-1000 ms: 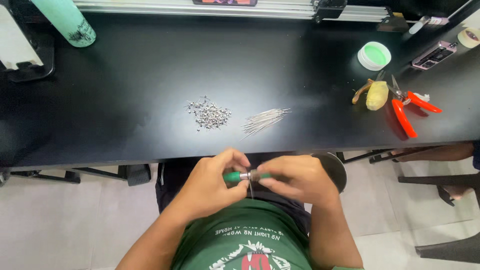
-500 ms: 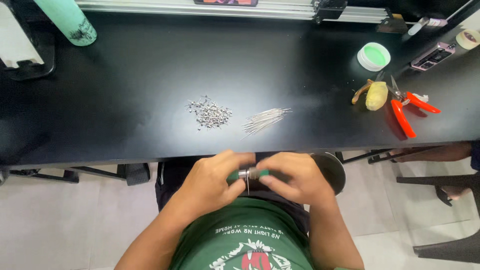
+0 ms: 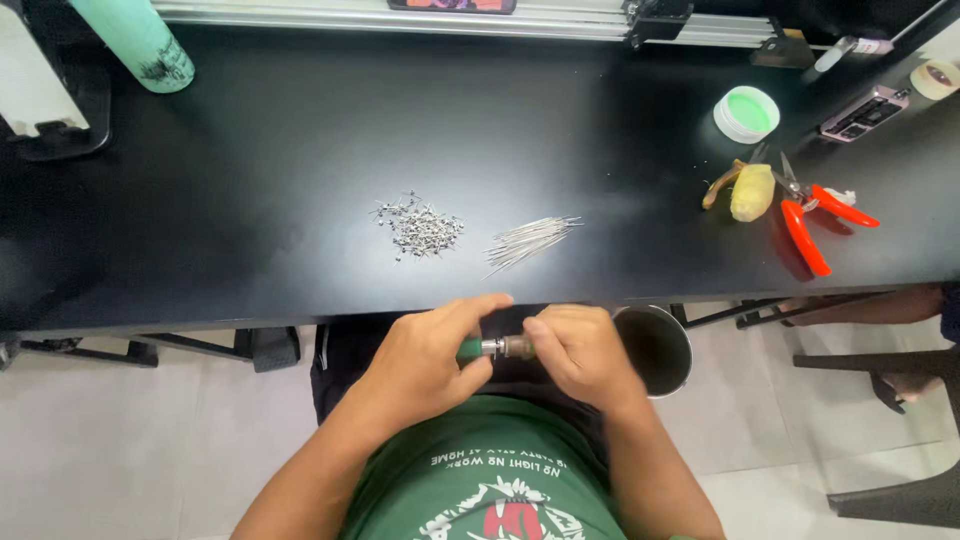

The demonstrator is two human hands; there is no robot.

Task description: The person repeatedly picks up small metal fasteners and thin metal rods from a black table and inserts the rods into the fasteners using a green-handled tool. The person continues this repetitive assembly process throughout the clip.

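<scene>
Two piles (image 3: 420, 227) beyond both hands (image 3: 505, 355)

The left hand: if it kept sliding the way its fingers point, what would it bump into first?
The left hand points right along the small green-handled tool, so it would probably meet the right hand first, gripping the tool's other end. Depth looks similar, so contact seems likely.

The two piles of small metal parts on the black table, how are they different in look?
The left pile is a loose heap of short, stubby bits, while the right pile holds long thin pins. The left pile spreads in every direction; the right pile lies as a slanted, nearly parallel bundle. Both are silver-grey and untouched by either hand.
</scene>
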